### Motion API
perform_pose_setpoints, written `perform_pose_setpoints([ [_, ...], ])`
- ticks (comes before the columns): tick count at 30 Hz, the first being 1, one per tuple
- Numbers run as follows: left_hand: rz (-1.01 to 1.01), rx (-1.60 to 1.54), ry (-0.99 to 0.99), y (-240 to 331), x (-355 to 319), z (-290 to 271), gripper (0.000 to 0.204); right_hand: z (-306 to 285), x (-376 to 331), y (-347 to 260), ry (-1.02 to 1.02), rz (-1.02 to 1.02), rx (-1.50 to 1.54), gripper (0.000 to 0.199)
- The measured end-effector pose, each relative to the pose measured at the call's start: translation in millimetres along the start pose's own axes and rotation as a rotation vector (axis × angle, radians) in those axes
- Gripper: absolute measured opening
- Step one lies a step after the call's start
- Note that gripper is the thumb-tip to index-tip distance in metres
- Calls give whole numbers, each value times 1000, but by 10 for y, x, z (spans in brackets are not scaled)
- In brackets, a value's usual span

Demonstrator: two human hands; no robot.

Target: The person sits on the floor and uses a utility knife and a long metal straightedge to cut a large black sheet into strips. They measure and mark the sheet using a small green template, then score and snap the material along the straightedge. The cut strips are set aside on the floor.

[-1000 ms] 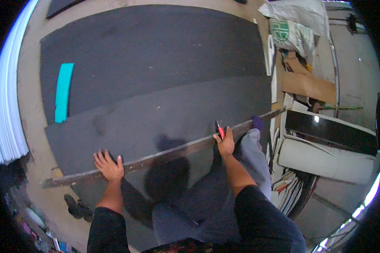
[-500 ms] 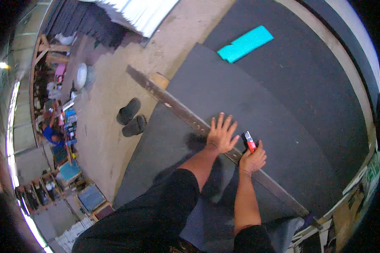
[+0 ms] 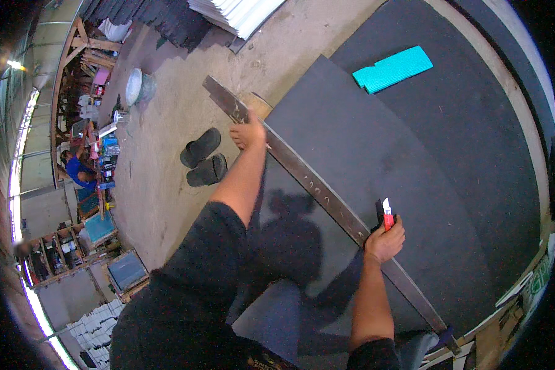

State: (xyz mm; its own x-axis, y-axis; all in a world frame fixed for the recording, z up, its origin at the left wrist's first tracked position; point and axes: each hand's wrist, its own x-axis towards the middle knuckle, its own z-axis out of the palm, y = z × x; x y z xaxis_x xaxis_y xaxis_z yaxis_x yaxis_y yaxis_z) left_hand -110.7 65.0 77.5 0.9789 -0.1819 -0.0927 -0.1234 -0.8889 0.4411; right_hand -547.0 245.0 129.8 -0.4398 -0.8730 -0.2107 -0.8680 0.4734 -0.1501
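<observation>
A long, worn metal straightedge (image 3: 319,193) lies slantwise across a dark grey sheet (image 3: 327,123). My left hand (image 3: 250,134) is closed on the straightedge near its far left end, with the fingers over its left edge. In my right hand (image 3: 385,242) is a red utility knife (image 3: 388,220), its pale blade pointing up and away from me. That hand rests at the straightedge, lower down along it. A turquoise ribbed piece of foam (image 3: 394,69) lies on the sheets at the far right.
Two dark slippers (image 3: 205,157) sit on the concrete floor (image 3: 160,203) left of the sheet. A wooden block (image 3: 256,105) is by the straightedge's far end. Stacked white sheets (image 3: 240,15) stand at the back. At far left, a person in blue (image 3: 79,169) is near cluttered shelves.
My left hand has gone from lying spread at the straightedge's middle to gripping it near the far left end. My right hand keeps the knife beside the straightedge.
</observation>
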Motion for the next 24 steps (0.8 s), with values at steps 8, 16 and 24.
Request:
perform_pose_setpoints([
  [8, -388, -276, -116, 170, 526, 299, 104, 184, -15, 139, 100, -58, 87, 45],
  [16, -362, -190, -49, 1, 600, 333, 93, 67, -11, -69, -94, 61, 82, 42],
  [24, -379, -94, -71, 243, 459, 69, 91, -90, 42, -1870, -370, -698, 365, 53],
])
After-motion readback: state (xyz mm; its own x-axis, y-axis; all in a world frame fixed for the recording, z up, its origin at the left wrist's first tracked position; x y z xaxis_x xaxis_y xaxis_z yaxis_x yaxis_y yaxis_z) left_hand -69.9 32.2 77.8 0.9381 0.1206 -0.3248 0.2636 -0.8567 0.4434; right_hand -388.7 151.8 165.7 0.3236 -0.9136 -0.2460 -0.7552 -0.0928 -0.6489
